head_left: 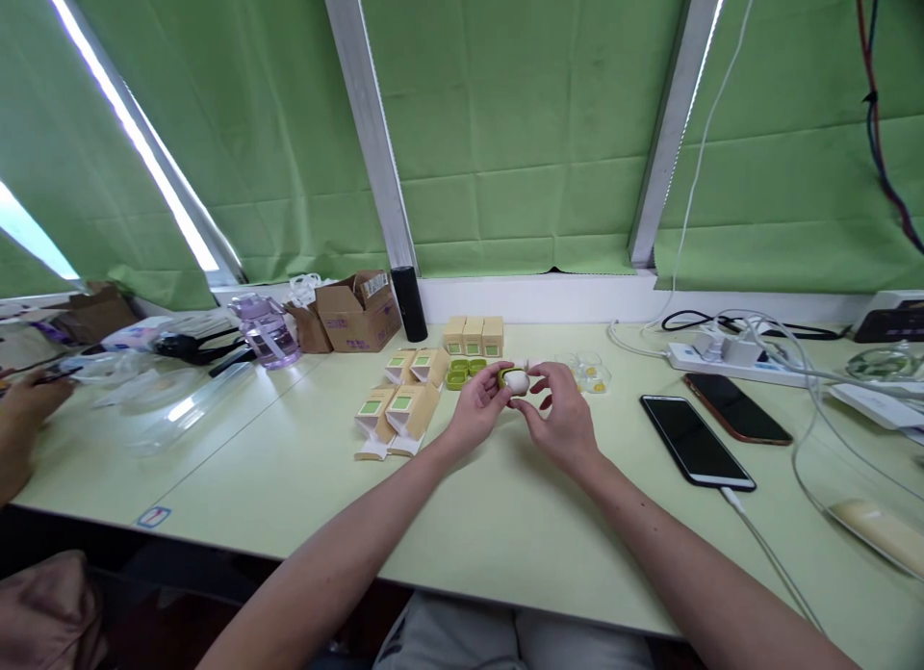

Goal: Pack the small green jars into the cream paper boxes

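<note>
My left hand (479, 400) is closed on a small green case (504, 373) with a smooth white egg-shaped thing (517, 382) in it. From the other side, the bent thumb and fingers of my right hand (564, 416) take hold of the white egg-shaped thing. Just left of my hands sit several small green cases (462, 373) in a cluster. Several opened cream cartons with green labels (402, 405) lie further left, their flaps folded out. Behind them stands a row of upright cream cartons (474, 336). A clear plastic tray with yellow spots (593, 373) is partly hidden behind my right hand.
Two phones (697, 441) lie at the right, one with a charging cable. Behind them is a power strip (736, 358) with tangled cables. A cardboard box (358, 314), a black cylinder (409, 304) and a purple bottle (265, 330) stand at the back left. Another person's hand (33, 410) is at far left.
</note>
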